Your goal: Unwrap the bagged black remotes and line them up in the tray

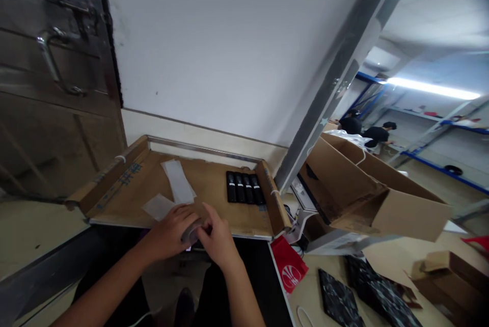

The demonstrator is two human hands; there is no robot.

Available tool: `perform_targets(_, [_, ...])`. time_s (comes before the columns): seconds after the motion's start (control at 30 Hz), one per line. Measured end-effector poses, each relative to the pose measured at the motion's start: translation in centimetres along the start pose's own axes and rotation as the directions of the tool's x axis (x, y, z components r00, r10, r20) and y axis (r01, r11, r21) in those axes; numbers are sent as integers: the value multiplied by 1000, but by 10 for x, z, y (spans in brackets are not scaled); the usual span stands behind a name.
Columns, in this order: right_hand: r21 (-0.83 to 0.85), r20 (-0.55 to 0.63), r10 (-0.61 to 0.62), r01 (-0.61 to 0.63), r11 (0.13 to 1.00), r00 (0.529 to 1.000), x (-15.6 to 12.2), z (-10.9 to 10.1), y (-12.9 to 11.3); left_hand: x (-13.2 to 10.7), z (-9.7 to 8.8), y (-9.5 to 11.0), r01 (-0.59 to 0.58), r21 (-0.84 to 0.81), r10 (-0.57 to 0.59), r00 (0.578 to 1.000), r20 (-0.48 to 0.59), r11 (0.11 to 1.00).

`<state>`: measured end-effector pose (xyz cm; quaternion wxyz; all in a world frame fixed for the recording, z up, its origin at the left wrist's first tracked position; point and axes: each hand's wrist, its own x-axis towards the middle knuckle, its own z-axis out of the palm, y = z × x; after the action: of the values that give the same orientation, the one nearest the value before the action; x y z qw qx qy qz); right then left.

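My left hand (pixel 168 233) and my right hand (pixel 217 240) meet over the front edge of a flat cardboard tray (pixel 122 189). Between them they hold a small grey oval object (pixel 191 230), partly hidden by my fingers, and I cannot tell what it is. Just beyond my left hand lie two white translucent sheets (pixel 178 182) on the cardboard. Further right on the tray is a black holder with several dark cylindrical items in a row (pixel 242 188), out of reach of my fingers.
An open cardboard box (pixel 362 189) stands to the right, with a red paper bag (pixel 288 266) and black patterned flat boxes (pixel 367 291) below it. A metal door (pixel 57 62) and white wall rise behind. Two co-workers (pixel 367 131) stand far off by blue shelving (pixel 443 164).
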<state>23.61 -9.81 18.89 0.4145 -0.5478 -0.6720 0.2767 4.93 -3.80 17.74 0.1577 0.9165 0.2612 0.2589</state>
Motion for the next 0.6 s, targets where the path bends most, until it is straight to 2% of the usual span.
perform_targets(0.07, [-30, -91, 16, -19, 999, 996, -3, -2, 2, 7, 2, 2, 6, -13, -7, 1000, -14, 1000])
perform_targets(0.17, [-98, -263, 0, -27, 995, 965, -13, -7, -4, 13, 3, 3, 35, -1, -35, 997, -68, 999])
perform_targets(0.23, [-88, -296, -22, -5, 996, 955, -20, -8, -12, 14, 3, 2, 43, 11, -43, 996, -73, 999])
perform_targets(0.3, [12, -220, -3, 5, 1000, 976, -25, -6, -20, 16, 2, 2, 45, 9, -44, 998, -54, 999])
perform_targets(0.43, [222, -3, 90, -87, 971, 996, -28, 3, -22, 18, 1, 5, 50, 28, -50, 999, -7, 998])
perform_targets(0.6, [291, 113, 127, -155, 944, 985, -31, 6, -17, 16, -1, 8, 47, -9, -47, 999, 11, 999])
